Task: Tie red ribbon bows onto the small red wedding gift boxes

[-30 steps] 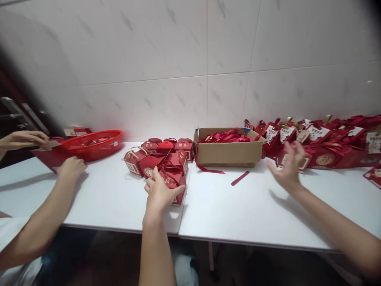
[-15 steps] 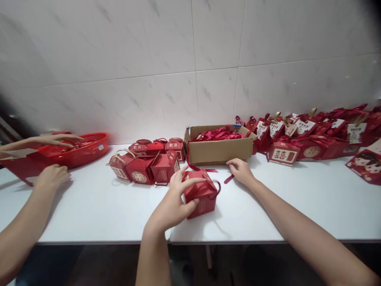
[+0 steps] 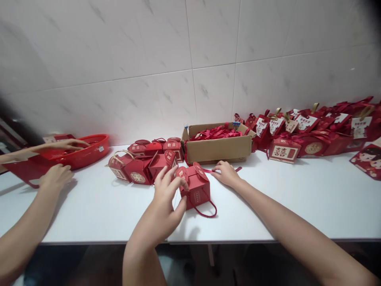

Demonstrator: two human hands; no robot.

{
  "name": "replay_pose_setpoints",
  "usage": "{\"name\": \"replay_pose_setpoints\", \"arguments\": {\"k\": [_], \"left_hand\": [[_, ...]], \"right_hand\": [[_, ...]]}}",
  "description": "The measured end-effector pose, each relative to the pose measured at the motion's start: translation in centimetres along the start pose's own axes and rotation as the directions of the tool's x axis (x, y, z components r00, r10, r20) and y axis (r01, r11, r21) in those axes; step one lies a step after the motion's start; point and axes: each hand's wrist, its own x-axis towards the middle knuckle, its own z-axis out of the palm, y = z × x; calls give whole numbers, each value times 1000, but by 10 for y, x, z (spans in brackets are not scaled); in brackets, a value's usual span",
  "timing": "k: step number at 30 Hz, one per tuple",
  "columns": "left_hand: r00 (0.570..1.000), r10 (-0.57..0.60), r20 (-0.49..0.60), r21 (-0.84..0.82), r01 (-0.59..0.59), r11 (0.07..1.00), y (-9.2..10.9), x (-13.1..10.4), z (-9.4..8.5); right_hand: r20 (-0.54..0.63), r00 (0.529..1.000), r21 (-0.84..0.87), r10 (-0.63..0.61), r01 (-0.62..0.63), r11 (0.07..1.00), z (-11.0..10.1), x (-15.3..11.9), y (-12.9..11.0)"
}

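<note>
A red paper gift box [image 3: 197,190] stands closed on the white table, its dark red rope handle [image 3: 212,215] hanging down onto the tabletop. My left hand [image 3: 168,200] is at the box's left side with fingers apart; whether the fingertips touch the box I cannot tell. Just beyond the box, my right hand [image 3: 226,174] pinches a thin red ribbon [image 3: 239,169] lying flat on the table. Behind it a cardboard box [image 3: 220,151] holds a tangle of red ribbons [image 3: 218,133].
Several red gift boxes [image 3: 139,171] stand grouped to the left. Many finished-looking boxes with tags [image 3: 284,151] line the right side. At far left, a co-worker's hands [image 3: 56,176] are around a red basin [image 3: 101,149] and a red bag or box [image 3: 24,171].
The gift box has turned and shifted slightly left, and its rope handle has dropped to the front. My left hand's fingers have come off its top. My right hand has moved left along the ribbon.
</note>
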Motion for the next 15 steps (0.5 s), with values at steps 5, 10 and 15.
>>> {"name": "replay_pose_setpoints", "arguments": {"k": [5, 10, 15], "left_hand": [[970, -45, -238, -107, 20, 994, -6, 14, 9], [903, -263, -338, -375, 127, 918, -14, 38, 42], [944, -203, -258, -356, 102, 929, -11, 49, 58]], "right_hand": [[-80, 996, 301, -31, 54, 952, -20, -5, -4], [-201, 980, 609, 3, 123, 783, -63, -4, -9], [-353, 912, 875, 210, 243, 419, -145, 14, -53]]}}
